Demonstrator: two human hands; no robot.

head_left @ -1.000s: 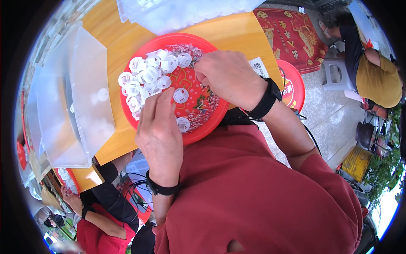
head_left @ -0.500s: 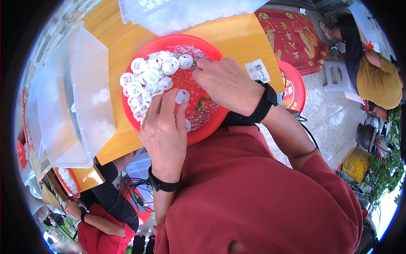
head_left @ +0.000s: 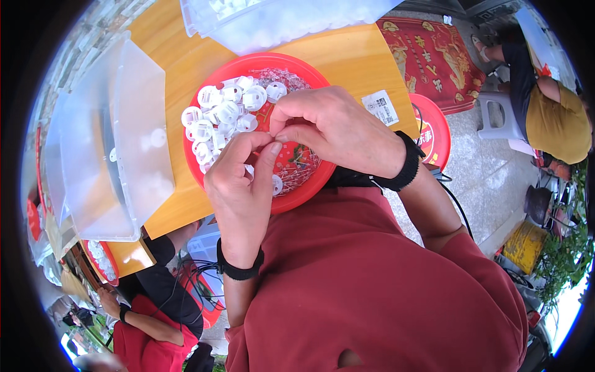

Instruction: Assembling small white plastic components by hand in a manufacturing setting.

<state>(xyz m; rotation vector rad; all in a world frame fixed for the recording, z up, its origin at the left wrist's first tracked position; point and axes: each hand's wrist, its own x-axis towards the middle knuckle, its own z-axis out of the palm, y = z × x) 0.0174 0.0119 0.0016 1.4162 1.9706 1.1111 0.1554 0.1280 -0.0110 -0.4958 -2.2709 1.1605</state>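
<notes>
Over the red round tray (head_left: pixel 318 75), my left hand (head_left: pixel 238 186) and my right hand (head_left: pixel 341 133) meet with fingertips pinched together. The white round plastic part that was at my left fingertips is now covered by the fingers. Whatever my right thumb and forefinger pinch is too small to make out. Many white round plastic parts (head_left: pixel 227 111) are heaped on the tray's left side. Small clear pieces with thin metal legs (head_left: pixel 300 172) lie loose at its near right, and more of them (head_left: pixel 282 77) at the far side.
The wooden table (head_left: pixel 164 37) carries a translucent bin (head_left: pixel 133 136) at left and another bin (head_left: pixel 279 28) holding white parts behind the tray. A paper label (head_left: pixel 379 107) lies at right. A red stool (head_left: pixel 437 133) stands beside the table. Two other people sit lower left and far right.
My right hand has come left and nearer from the far pile of legged pieces, so its fingertips now meet my left ones. The white part at my left fingertips has become hidden.
</notes>
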